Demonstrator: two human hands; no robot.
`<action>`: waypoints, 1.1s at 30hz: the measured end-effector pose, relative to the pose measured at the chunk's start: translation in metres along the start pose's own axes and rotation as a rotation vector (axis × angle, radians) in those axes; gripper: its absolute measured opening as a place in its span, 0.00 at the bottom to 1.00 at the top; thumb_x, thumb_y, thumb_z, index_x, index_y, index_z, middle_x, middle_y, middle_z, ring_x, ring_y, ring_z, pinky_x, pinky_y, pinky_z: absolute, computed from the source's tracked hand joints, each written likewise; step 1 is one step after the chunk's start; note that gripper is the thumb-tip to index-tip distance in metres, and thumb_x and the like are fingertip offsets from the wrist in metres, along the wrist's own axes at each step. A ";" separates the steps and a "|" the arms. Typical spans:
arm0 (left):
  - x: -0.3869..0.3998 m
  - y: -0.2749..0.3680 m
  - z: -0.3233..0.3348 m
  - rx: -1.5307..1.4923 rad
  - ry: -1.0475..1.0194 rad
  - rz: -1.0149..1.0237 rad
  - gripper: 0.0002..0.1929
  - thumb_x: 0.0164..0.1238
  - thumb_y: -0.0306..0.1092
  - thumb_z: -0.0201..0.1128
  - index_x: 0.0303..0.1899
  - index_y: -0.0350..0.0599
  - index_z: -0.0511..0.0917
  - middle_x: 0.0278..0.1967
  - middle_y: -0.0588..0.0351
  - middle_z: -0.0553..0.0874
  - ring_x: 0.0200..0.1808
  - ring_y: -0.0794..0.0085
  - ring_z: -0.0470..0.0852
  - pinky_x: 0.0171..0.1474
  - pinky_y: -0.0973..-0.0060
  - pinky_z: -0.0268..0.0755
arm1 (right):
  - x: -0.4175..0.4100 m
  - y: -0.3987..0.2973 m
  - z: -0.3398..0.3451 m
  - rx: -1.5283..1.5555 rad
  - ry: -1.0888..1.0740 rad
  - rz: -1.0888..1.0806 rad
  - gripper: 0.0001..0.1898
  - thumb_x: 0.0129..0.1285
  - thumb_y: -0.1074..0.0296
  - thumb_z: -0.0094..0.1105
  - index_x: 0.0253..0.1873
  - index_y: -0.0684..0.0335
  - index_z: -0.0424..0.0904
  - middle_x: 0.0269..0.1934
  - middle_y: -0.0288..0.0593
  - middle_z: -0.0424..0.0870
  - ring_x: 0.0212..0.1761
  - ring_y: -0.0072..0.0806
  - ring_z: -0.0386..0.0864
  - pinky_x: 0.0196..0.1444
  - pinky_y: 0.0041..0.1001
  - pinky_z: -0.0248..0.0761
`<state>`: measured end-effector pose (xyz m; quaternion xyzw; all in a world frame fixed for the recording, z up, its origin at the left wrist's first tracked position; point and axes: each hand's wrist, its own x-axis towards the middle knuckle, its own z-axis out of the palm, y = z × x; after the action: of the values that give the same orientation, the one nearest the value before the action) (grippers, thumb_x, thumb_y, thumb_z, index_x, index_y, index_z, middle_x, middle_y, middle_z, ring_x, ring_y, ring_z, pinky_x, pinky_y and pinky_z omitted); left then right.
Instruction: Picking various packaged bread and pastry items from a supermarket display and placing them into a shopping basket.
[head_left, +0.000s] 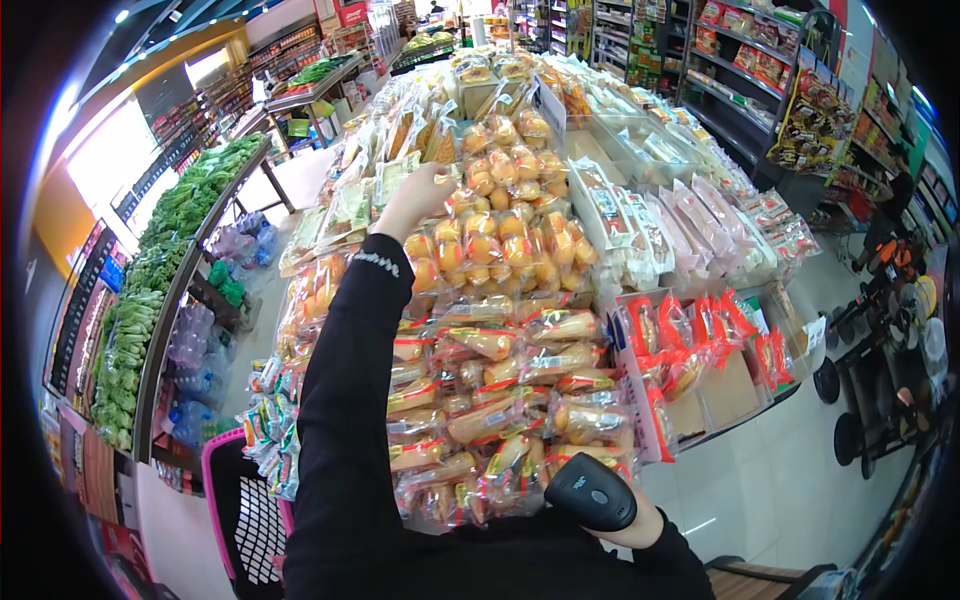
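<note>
My left hand reaches out over the display, at the edge of the clear packs of round buns. Its fingers are bent near flat packaged bread; whether they grip a pack cannot be made out. Near my body, a black handheld barcode scanner covers most of my right hand, which is shut on it. Between my arms lie many clear bags of long bread rolls with red and yellow print.
Red snack packs fill bins on the right, beside pale wrapped packs. Left stand a leafy vegetable shelf and a pink-rimmed black basket. Store shelves line the upper right.
</note>
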<state>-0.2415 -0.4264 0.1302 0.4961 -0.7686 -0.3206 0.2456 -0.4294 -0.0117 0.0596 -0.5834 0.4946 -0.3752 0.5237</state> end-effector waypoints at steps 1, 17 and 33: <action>0.019 -0.016 0.007 0.199 0.120 -0.037 0.26 0.52 0.47 0.55 0.50 0.38 0.69 0.39 0.48 0.79 0.40 0.65 0.79 0.42 0.69 0.70 | 0.000 0.000 -0.006 -0.005 -0.010 -0.010 0.28 0.46 0.76 0.61 0.55 0.65 0.64 0.48 0.46 0.73 0.52 0.32 0.70 0.53 0.27 0.61; 0.078 -0.011 0.048 0.497 -0.001 -0.288 0.29 0.44 0.47 0.58 0.48 0.35 0.71 0.46 0.40 0.76 0.48 0.57 0.75 0.50 0.69 0.67 | 0.001 0.022 -0.033 0.065 0.098 0.093 0.27 0.45 0.73 0.64 0.52 0.65 0.66 0.44 0.40 0.76 0.45 0.24 0.74 0.49 0.24 0.65; -0.159 -0.026 -0.019 -1.329 -0.111 -0.013 0.28 0.60 0.29 0.45 0.62 0.48 0.49 0.49 0.47 0.71 0.40 0.60 0.76 0.34 0.63 0.75 | 0.029 0.003 0.003 0.022 -0.077 -0.037 0.24 0.43 0.74 0.62 0.50 0.63 0.69 0.43 0.44 0.76 0.45 0.32 0.74 0.48 0.27 0.65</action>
<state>-0.1512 -0.2924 0.1143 0.2265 -0.4163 -0.7526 0.4571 -0.4206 -0.0393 0.0534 -0.6006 0.4591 -0.3672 0.5419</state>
